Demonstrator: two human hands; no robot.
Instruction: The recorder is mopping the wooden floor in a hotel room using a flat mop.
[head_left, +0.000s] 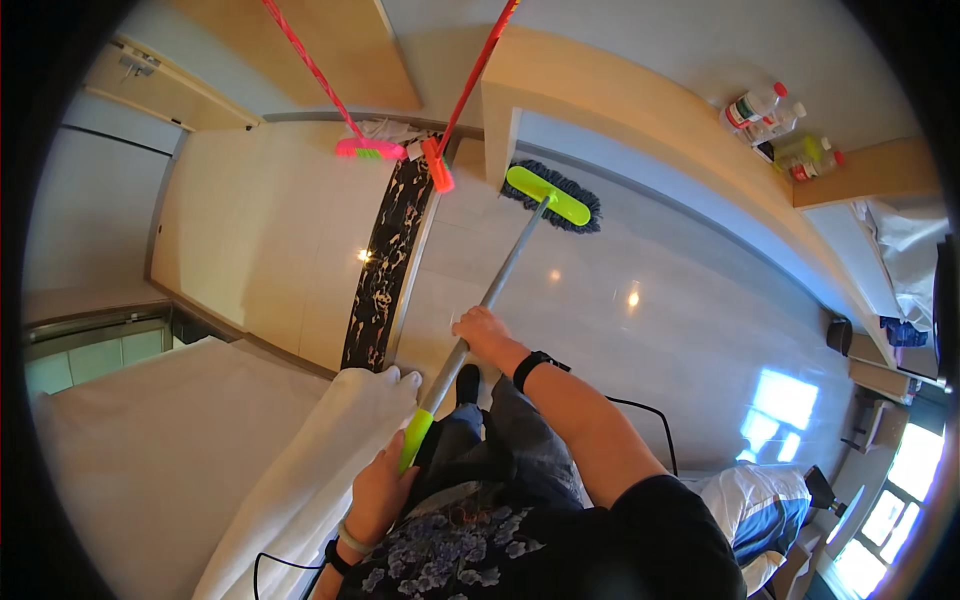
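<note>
Both my hands grip the pole of a flat dust mop (551, 196). My left hand (381, 484) is closed around the lime-green end of the mop's handle, low near my body. Farther up, my right hand (482, 330) wraps the grey metal pole (514, 262). The mop's lime-green plate, fringed with dark grey strands, lies on the pale tiled floor (600, 322) beneath a wooden ledge. Its outer end is close to the ledge's upright side panel (501, 142).
A pink broom (370, 148) and a red-orange broom (439, 165) stand by a black patterned threshold strip (386, 262). Plastic bottles (752, 107) sit on the wooden ledge (637, 97). White cloth (315, 442) drapes at my left. A black cable (664, 420) runs at my right.
</note>
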